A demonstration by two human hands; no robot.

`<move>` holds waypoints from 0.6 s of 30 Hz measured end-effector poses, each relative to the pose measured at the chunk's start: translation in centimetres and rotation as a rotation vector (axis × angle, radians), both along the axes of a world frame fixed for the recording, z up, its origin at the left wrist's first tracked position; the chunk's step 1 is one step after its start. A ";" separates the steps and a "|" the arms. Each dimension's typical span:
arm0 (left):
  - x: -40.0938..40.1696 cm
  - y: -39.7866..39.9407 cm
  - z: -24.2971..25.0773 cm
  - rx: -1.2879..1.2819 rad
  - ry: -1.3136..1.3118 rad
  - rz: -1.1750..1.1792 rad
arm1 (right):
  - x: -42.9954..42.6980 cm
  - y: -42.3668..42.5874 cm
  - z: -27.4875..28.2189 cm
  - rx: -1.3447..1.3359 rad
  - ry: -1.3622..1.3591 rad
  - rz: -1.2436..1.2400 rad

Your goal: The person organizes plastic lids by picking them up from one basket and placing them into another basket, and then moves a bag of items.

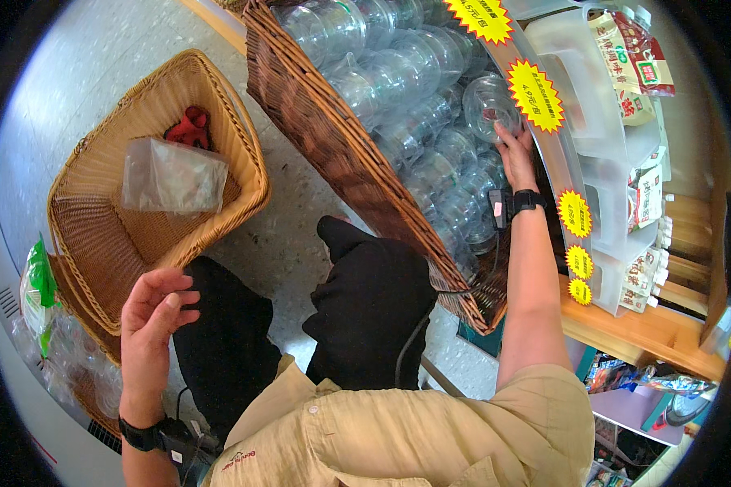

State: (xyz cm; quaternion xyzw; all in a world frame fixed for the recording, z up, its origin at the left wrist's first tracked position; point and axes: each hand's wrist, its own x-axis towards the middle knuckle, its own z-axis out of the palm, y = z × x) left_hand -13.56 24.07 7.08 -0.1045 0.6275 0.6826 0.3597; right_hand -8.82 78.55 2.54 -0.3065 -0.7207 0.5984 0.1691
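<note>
A long brown wicker basket (353,152) is packed with stacked clear plastic containers (396,67). My right hand (515,149) reaches into its far right side, fingers at the rim of a round clear plastic container (490,106); part of the hand is hidden behind the shelf edge. My left hand (158,304) is raised beside a tan woven basket (158,243), its fingers curled apart and holding nothing. Inside the tan basket lie a clear plastic bag (173,176) and a red and black item (190,128), whose kind I cannot tell.
On the right, a wooden shelf (633,322) holds translucent bins (609,140) with seasoning pouches (636,61) and yellow price tags (535,95) along its front. At lower left stands another basket with clear containers (67,365) and a green and white bag (39,292). A cable hangs by my right wrist.
</note>
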 end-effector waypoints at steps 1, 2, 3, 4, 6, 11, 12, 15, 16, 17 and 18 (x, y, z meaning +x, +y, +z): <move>0.1 -0.4 -0.2 0.003 -0.008 0.045 | -0.5 -0.4 0.1 0.002 0.006 0.020; 0.1 -0.6 -0.1 -0.022 -0.007 0.060 | -0.9 -0.6 0.1 0.015 0.036 0.047; 0.2 -0.9 -0.1 -0.023 -0.008 0.064 | -1.3 -0.6 0.0 0.013 0.035 0.050; 0.3 -1.2 -0.1 -0.038 -0.013 0.079 | -1.7 -0.6 -0.1 0.010 0.020 0.055; 0.3 -1.6 -0.3 -0.054 -0.020 0.093 | -2.3 -0.9 -0.2 0.006 0.003 0.060; 0.1 -1.7 -0.7 -0.072 -0.031 0.090 | -2.9 -1.1 -1.2 0.096 0.070 -0.044; 0.1 -1.7 -0.7 -0.074 -0.033 0.091 | -3.0 -0.8 -1.5 0.094 0.068 -0.043; 0.1 -1.7 -0.7 -0.093 -0.017 0.083 | -3.3 0.4 -2.5 0.205 -0.028 -0.026; 0.1 -1.7 -0.8 -0.090 -0.014 0.083 | -3.3 0.7 -3.0 0.219 -0.011 -0.012; 0.0 -1.7 -0.8 -0.087 -0.010 0.083 | -3.3 1.1 -3.3 0.234 0.006 0.001; 0.0 -1.7 -0.9 -0.087 -0.013 0.085 | -3.6 1.0 -3.4 0.235 0.004 0.003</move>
